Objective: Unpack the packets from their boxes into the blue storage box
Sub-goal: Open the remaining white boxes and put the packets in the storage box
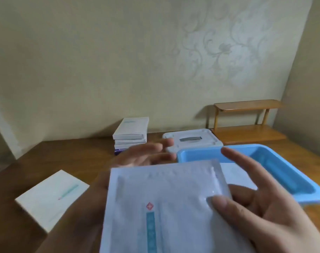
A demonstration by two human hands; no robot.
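My R hand (261,207) pinches 1 white packet (166,207) w/ thumb on top, just short of the blue storage box (290,178) at the table's (13,225) R edge, L hand (146,156) fingers loose behind it holding nothing, 1 box (51,198) front-L, approx 4 stacked boxes (130,134) at back edge, 1 white lid (192,139) behind the bin.

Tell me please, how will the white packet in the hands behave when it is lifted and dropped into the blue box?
The white packet looks thin and flat, so probably light and somewhat floppy. Its glossy surface under the right hand thumb may be slippery. It should lie flat in the blue storage box, not roll.
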